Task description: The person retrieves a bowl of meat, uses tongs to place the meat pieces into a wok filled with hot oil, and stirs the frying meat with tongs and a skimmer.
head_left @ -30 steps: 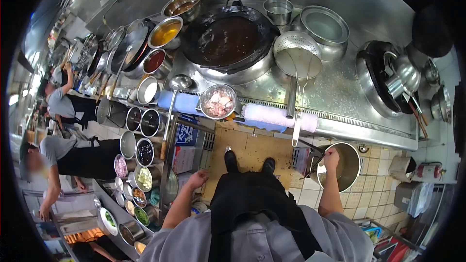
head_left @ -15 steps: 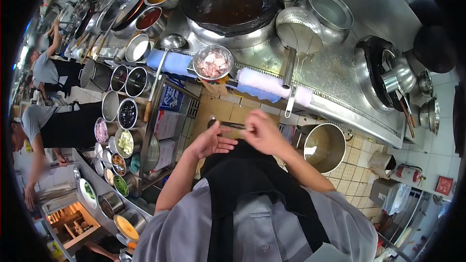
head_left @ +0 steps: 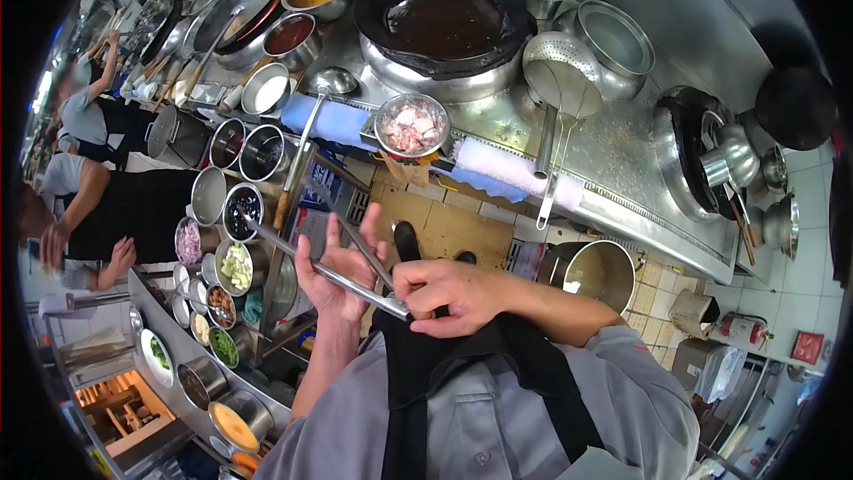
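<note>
My right hand (head_left: 453,295) has its fingers closed near the butt ends of two long metal rods (head_left: 311,268), which fan apart toward the left like a narrow V. One rod runs across the front of my left palm, its far part overlapping the pot of dark food (head_left: 242,212). The other rod slants up past my left fingers. My left hand (head_left: 342,276) faces up with fingers spread, not wrapped around either rod. Both hands are in front of my black apron, above the tiled floor.
Ahead are a large wok (head_left: 444,22), a bowl of raw meat (head_left: 411,124) at the stove's edge and a perforated strainer (head_left: 562,62). A deep pot (head_left: 601,277) stands at right. Ingredient containers, including chopped vegetables (head_left: 236,267), line the left shelf. Two co-workers (head_left: 115,204) are beyond it.
Both hands have come lower, closer to my body. A short dark piece showed between them before; now two long rods extend left from my right hand. The nearer co-worker's arms have shifted.
</note>
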Demonstrator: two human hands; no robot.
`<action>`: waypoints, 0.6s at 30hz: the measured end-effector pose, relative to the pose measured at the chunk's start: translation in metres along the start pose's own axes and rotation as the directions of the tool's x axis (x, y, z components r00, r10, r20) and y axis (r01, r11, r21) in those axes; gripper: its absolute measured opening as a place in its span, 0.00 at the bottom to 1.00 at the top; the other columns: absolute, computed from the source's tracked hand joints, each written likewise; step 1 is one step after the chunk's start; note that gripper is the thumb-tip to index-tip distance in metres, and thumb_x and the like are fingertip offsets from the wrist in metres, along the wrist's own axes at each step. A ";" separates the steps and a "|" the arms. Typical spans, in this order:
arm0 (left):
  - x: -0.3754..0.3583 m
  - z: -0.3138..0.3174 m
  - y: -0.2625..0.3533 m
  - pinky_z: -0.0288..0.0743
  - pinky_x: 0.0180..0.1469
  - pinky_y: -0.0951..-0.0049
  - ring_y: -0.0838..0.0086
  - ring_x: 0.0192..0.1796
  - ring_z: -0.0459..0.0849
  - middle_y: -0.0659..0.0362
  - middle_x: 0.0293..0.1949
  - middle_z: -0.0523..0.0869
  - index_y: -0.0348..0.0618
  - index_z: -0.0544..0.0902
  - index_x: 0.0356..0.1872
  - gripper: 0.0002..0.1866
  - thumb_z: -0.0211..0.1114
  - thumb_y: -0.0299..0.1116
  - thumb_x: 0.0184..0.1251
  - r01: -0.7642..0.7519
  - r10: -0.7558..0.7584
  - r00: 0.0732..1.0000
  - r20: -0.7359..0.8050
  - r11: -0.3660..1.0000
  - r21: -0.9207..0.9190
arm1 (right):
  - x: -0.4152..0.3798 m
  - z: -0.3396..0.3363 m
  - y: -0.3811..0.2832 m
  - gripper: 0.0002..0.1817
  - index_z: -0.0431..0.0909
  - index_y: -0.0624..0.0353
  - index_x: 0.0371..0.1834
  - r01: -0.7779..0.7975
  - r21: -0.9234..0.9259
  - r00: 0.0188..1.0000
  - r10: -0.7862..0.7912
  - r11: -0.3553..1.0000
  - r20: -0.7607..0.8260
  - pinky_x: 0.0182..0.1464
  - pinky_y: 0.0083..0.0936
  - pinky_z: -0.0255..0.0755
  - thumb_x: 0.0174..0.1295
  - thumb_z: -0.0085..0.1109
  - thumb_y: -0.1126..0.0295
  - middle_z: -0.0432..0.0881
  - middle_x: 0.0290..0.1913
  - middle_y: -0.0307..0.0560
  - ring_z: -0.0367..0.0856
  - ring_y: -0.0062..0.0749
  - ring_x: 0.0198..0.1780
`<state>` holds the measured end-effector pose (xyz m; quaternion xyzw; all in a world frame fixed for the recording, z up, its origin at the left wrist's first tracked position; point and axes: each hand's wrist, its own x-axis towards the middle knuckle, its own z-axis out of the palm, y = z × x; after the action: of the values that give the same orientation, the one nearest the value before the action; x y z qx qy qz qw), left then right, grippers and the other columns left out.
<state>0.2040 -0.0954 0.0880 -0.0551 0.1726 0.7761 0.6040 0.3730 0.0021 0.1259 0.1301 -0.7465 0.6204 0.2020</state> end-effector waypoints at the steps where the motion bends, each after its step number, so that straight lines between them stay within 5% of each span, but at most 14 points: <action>1: 0.002 0.001 0.007 0.71 0.50 0.55 0.57 0.52 0.72 0.34 0.62 0.57 0.51 0.63 0.56 0.28 0.57 0.53 0.59 -0.079 0.079 0.997 0.028 0.997 0.006 | 0.003 -0.006 -0.004 0.08 0.69 0.63 0.24 -0.005 -0.005 1.000 0.005 1.000 -0.006 0.35 0.29 0.64 0.52 0.59 0.74 0.66 0.31 0.46 0.69 0.39 0.33; 4: 0.028 0.007 0.028 0.72 0.41 0.72 0.71 0.39 0.73 0.39 0.60 0.63 0.66 0.55 0.63 0.23 0.47 0.40 0.67 -0.294 0.296 0.955 0.034 0.917 0.269 | 0.008 -0.038 0.000 0.07 0.75 0.61 0.27 -0.153 -0.163 0.987 0.158 0.975 0.017 0.35 0.30 0.69 0.54 0.60 0.69 0.75 0.35 0.50 0.76 0.38 0.36; 5: 0.045 0.001 0.038 0.71 0.39 0.74 0.73 0.36 0.72 0.40 0.60 0.64 0.69 0.50 0.65 0.26 0.44 0.36 0.68 -0.343 0.342 0.937 0.064 0.879 0.330 | 0.013 -0.045 0.001 0.10 0.76 0.60 0.32 -0.341 -0.321 0.940 0.324 0.883 -0.108 0.38 0.32 0.70 0.56 0.58 0.64 0.76 0.36 0.52 0.77 0.41 0.38; 6: 0.058 0.011 0.042 0.69 0.36 0.76 0.76 0.33 0.70 0.42 0.60 0.66 0.71 0.42 0.67 0.30 0.41 0.31 0.69 -0.324 0.341 0.940 0.021 0.871 0.368 | 0.021 -0.044 0.008 0.14 0.74 0.60 0.39 -0.357 -0.434 0.932 0.285 0.827 -0.223 0.39 0.33 0.70 0.56 0.58 0.63 0.76 0.36 0.54 0.77 0.44 0.38; 9: 0.090 0.028 0.044 0.67 0.34 0.77 0.78 0.30 0.69 0.47 0.52 0.73 0.66 0.45 0.67 0.33 0.45 0.23 0.65 -0.278 0.296 0.955 0.036 0.839 0.468 | 0.045 -0.025 0.054 0.24 0.66 0.60 0.53 -0.435 -0.556 0.884 0.220 0.708 -0.411 0.41 0.38 0.69 0.56 0.57 0.62 0.76 0.37 0.58 0.77 0.50 0.39; 10: 0.103 0.032 0.040 0.67 0.32 0.78 0.79 0.29 0.68 0.56 0.39 0.76 0.55 0.51 0.66 0.31 0.48 0.20 0.63 -0.314 0.313 0.946 0.083 0.826 0.468 | 0.052 -0.019 0.067 0.29 0.60 0.60 0.59 -0.487 -0.555 0.851 0.224 0.675 -0.475 0.43 0.40 0.69 0.56 0.57 0.62 0.76 0.37 0.59 0.77 0.53 0.40; 11: 0.107 0.038 0.033 0.67 0.33 0.79 0.80 0.28 0.68 0.61 0.31 0.73 0.46 0.57 0.61 0.26 0.50 0.20 0.62 -0.339 0.319 0.939 0.128 0.799 0.497 | 0.058 -0.018 0.076 0.29 0.60 0.60 0.59 -0.492 -0.561 0.846 0.214 0.666 -0.489 0.43 0.40 0.69 0.56 0.57 0.62 0.76 0.37 0.59 0.77 0.53 0.40; 13: 0.128 0.030 0.024 0.68 0.33 0.82 0.82 0.29 0.70 0.61 0.31 0.73 0.43 0.57 0.60 0.23 0.51 0.24 0.65 -0.410 0.345 0.910 0.228 0.673 0.616 | 0.070 -0.017 0.092 0.32 0.55 0.60 0.61 -0.617 -0.260 0.685 0.345 0.742 -0.641 0.43 0.43 0.69 0.56 0.57 0.63 0.75 0.40 0.63 0.76 0.56 0.41; 15: 0.139 0.029 0.016 0.70 0.38 0.80 0.80 0.34 0.74 0.61 0.33 0.74 0.39 0.58 0.57 0.22 0.54 0.28 0.66 -0.366 0.303 0.929 0.214 0.650 0.666 | 0.066 -0.019 0.106 0.29 0.58 0.61 0.60 -0.656 -0.346 0.644 0.258 0.671 -0.721 0.43 0.43 0.69 0.57 0.55 0.64 0.76 0.42 0.63 0.76 0.57 0.43; 18: 0.150 0.016 0.016 0.70 0.42 0.80 0.78 0.45 0.75 0.59 0.47 0.73 0.41 0.58 0.59 0.23 0.53 0.37 0.68 -0.222 0.027 0.957 0.287 0.707 0.671 | 0.057 -0.041 0.091 0.24 0.64 0.60 0.56 -0.707 -0.507 0.653 0.178 0.492 -0.737 0.41 0.41 0.70 0.57 0.56 0.65 0.76 0.42 0.60 0.76 0.55 0.42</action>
<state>0.1513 0.0448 0.0620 0.2890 0.3759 0.6933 0.5427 0.2885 0.0636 0.0790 -0.3802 -0.8354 0.2806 0.2808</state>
